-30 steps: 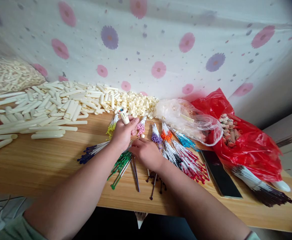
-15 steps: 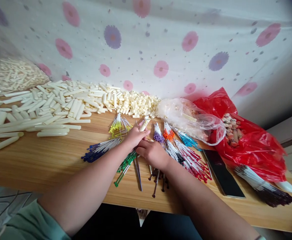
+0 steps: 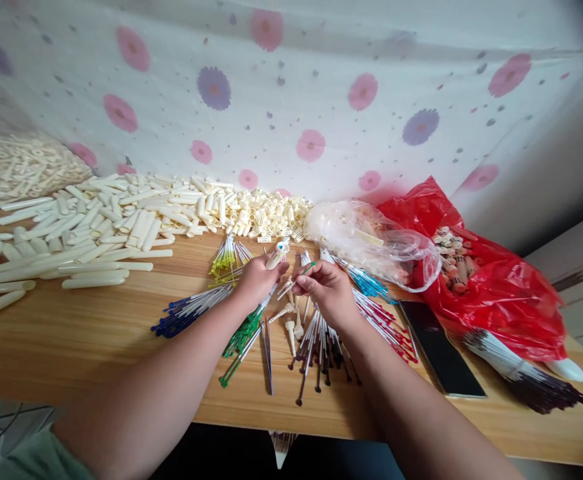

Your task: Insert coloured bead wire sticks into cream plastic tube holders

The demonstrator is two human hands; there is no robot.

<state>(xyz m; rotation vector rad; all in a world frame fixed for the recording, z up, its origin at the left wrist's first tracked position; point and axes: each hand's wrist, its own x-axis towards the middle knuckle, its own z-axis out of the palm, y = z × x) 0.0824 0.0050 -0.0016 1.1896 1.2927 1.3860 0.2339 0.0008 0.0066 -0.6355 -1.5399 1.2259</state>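
Observation:
Above the middle of the table, my left hand (image 3: 257, 279) is closed around a cream pen barrel (image 3: 277, 255), whose far end points up and shows small coloured spots. My right hand (image 3: 328, 288) pinches a thin pen refill with a green end (image 3: 310, 268), just right of the barrel. Fanned out around both hands lie bunches of white refills with coloured ends: dark blue refills (image 3: 186, 313), green refills (image 3: 245, 333), yellow refills (image 3: 224, 260), dark brown refills (image 3: 321, 350), red refills (image 3: 388, 327) and light blue refills (image 3: 374, 285). Small cream cone-shaped parts (image 3: 291, 330) lie between my forearms.
Tweezers (image 3: 268, 360) lie near the front. Cream tubes (image 3: 106, 217) and short clip-like parts (image 3: 266, 210) are heaped along the back. A clear bag (image 3: 371, 233), a red bag (image 3: 511, 293), a black phone (image 3: 441, 350) and a dark-ended refill bundle (image 3: 526, 373) occupy the right.
My hands, together before, have moved apart. My right hand has shifted right and up, now with a green-ended refill in its fingers. The cone-shaped parts have come into view.

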